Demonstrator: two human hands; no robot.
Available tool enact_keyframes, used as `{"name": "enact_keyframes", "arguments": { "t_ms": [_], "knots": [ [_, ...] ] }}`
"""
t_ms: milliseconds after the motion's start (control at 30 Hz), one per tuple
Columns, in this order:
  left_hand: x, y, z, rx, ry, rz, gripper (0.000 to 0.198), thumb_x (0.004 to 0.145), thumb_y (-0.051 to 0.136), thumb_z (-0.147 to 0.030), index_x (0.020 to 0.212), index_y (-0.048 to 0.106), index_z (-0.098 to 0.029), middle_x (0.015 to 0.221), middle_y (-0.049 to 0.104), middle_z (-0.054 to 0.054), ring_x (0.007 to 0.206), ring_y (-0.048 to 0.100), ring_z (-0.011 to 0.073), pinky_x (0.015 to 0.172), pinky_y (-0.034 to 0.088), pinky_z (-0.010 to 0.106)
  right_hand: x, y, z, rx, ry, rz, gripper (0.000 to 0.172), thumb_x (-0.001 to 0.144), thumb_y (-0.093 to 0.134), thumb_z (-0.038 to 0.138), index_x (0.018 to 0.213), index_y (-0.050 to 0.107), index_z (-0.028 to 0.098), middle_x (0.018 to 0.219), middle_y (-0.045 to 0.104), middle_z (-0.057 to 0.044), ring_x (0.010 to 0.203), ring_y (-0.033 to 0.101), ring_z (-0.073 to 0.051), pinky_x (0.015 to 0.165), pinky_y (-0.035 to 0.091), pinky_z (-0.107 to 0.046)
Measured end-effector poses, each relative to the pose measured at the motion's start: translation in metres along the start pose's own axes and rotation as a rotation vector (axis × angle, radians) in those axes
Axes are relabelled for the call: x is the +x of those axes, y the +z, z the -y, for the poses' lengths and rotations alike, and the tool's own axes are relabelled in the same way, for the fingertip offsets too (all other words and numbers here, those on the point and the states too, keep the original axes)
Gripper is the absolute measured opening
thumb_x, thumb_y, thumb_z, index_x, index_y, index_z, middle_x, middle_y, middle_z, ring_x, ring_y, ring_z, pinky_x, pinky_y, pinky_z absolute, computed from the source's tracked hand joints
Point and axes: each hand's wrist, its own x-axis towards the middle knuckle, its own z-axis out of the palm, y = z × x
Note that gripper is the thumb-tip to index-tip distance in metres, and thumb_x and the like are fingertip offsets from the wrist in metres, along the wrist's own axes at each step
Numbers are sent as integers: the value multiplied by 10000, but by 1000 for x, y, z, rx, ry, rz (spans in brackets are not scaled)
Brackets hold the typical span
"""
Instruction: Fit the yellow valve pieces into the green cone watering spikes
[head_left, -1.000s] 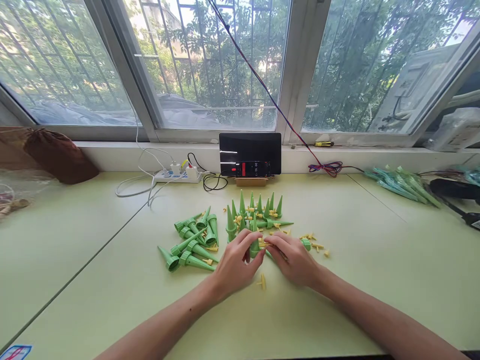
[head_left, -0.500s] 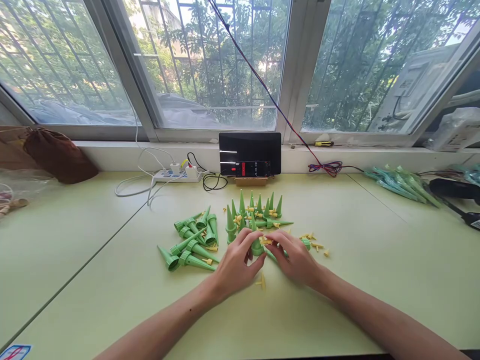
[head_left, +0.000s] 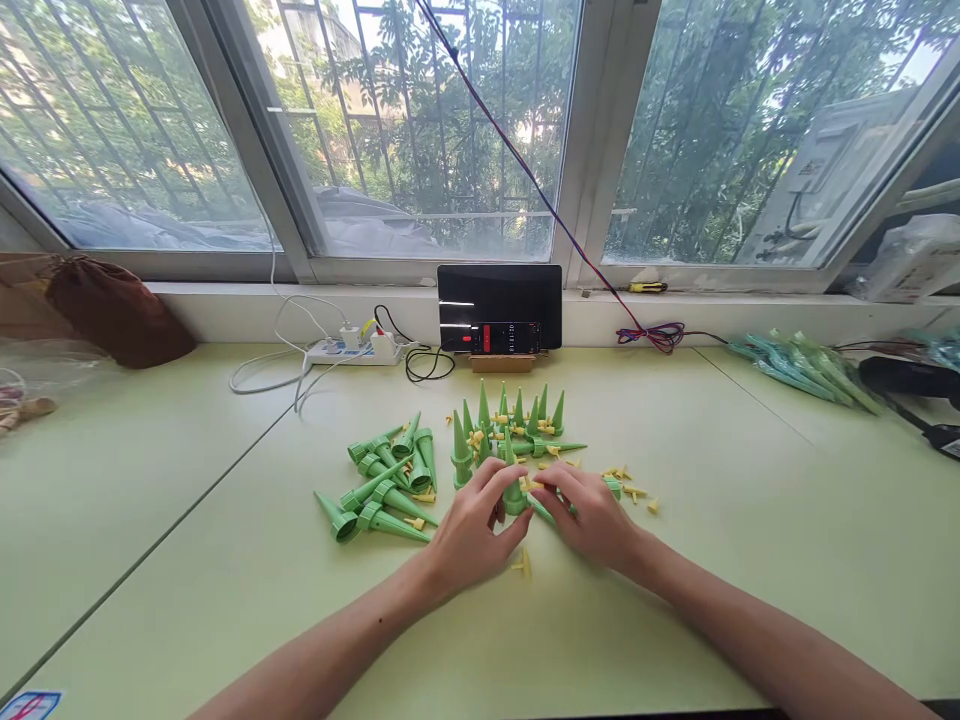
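My left hand (head_left: 474,525) is closed around a green plastic watering spike (head_left: 513,492), which stands point up. Beside it my right hand (head_left: 589,515) pinches a small yellow valve piece (head_left: 531,484) against the spike's side. Part of that piece is hidden by the fingers. Behind the hands several green spikes (head_left: 484,402) stand upright, some with yellow pieces in their sides. A heap of loose green spikes (head_left: 375,507) lies left of my left hand. Loose yellow pieces (head_left: 634,492) lie right of my right hand, and another yellow piece (head_left: 525,565) lies in front.
A phone (head_left: 506,338) leans on a dark tablet (head_left: 501,290) at the back. A power strip (head_left: 352,348) with cables lies left of them. A brown bag (head_left: 120,312) sits far left, bundled green and blue plastic (head_left: 806,370) far right.
The right fingers have shifted very slightly at the yellow valve piece. The left hand and spike have stayed almost still.
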Motion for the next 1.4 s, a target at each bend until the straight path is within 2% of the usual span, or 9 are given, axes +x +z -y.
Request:
{"name": "enact_keyframes", "arguments": {
  "t_ms": [200,433,600,800,933,1400],
  "knots": [
    [-1,0,0,5,7,4,393,899,635,-155,1269,537,-247,1064,558,33,613,517,64,596,533,212,-1,0,0,-38,12,-5,214,1064,463,262,916,606,202,747,599,-15,637,531,-146,587,417,-262],
    [0,0,-2,21,-3,-15,384,904,627,-165,1267,538,-254,1067,565,34,606,528,64,585,534,212,0,-2,4,1,-33,-53,105,1039,512,217,1087,606,216,846,663,-44,697,595,-161,618,492,-268],
    [0,0,-2,17,-18,-45,347,916,612,-172,1248,544,-248,1062,561,36,593,532,58,567,535,206,3,-3,6,44,-81,-61,166,1034,492,163,1164,571,227,910,685,-58,748,630,-169,645,518,-273],
    [-1,0,-1,12,-5,-35,360,914,626,-173,1255,540,-250,1055,552,28,590,535,51,573,536,200,1,-1,2,4,-48,-36,124,1059,466,220,1048,589,216,823,650,-39,691,586,-160,620,482,-264],
    [-1,0,-1,24,5,-29,360,914,625,-173,1256,539,-247,1059,551,28,585,531,50,571,529,202,0,0,0,-33,9,-9,189,1065,465,276,959,605,206,767,617,-27,654,553,-155,603,452,-266],
    [1,1,-1,29,-19,-53,323,931,611,-186,1242,544,-244,1046,551,29,581,526,51,565,526,200,0,-1,0,-89,44,-4,242,1053,485,331,895,610,197,723,618,-27,617,553,-155,573,417,-270]
  ]
}}
